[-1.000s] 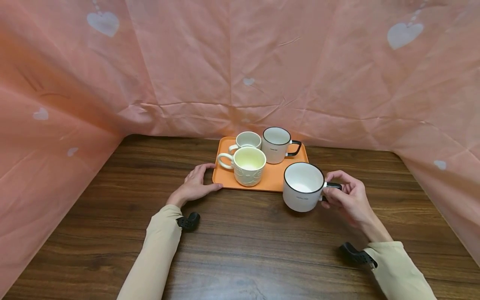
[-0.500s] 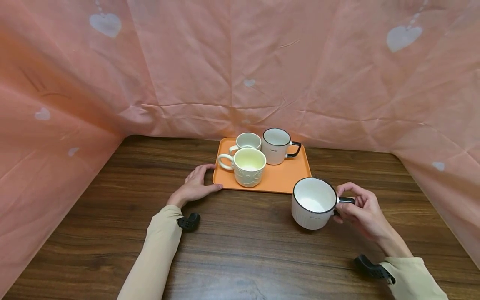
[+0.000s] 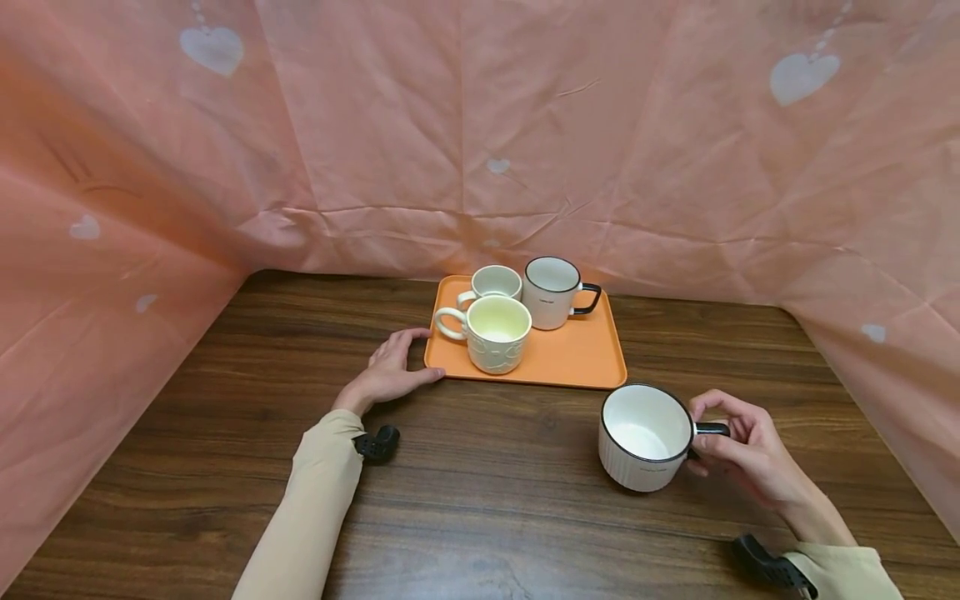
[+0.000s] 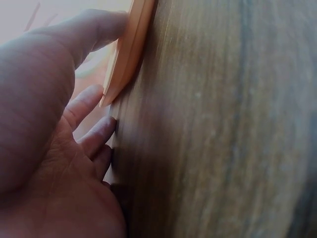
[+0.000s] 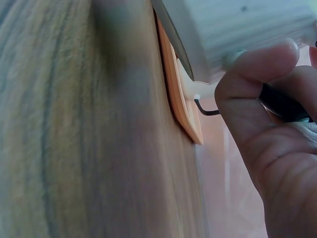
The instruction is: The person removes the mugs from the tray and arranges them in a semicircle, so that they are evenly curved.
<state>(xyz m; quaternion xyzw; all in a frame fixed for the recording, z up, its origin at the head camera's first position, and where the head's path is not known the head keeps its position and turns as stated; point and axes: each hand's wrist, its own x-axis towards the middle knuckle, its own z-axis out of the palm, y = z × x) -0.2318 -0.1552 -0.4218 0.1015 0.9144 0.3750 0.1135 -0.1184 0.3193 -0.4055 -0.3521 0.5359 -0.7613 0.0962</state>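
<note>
The right hand (image 3: 753, 450) pinches the black handle (image 3: 713, 429) of a ribbed white mug with a black rim (image 3: 643, 442), held off the near right corner of the orange tray (image 3: 579, 352); the right wrist view shows its base tilted and clear of the wooden tabletop (image 3: 487, 475). At the tray's left end the left hand (image 3: 390, 371) lies with fingers and thumb spread, the thumb touching the near left corner and a fingertip at the side edge, gripping nothing. Three more vessels stand upright on the tray. An embossed cream mug (image 3: 497, 337) is toward its near left part, handle pointing at the left edge, and partly blocks the sight of a smaller pale cup (image 3: 497, 282) behind it, whose handle turns the same way. Beside that cup, at the tray's far edge, is a white black-rimmed mug (image 3: 551, 296), its black handle pointing toward the tray's right edge. Pink fabric (image 3: 525, 125) with white hearts rises just behind the tray. Black wrist bands (image 3: 377, 446) sit over pale sleeves (image 3: 311, 492) on the near side of the tray.
</note>
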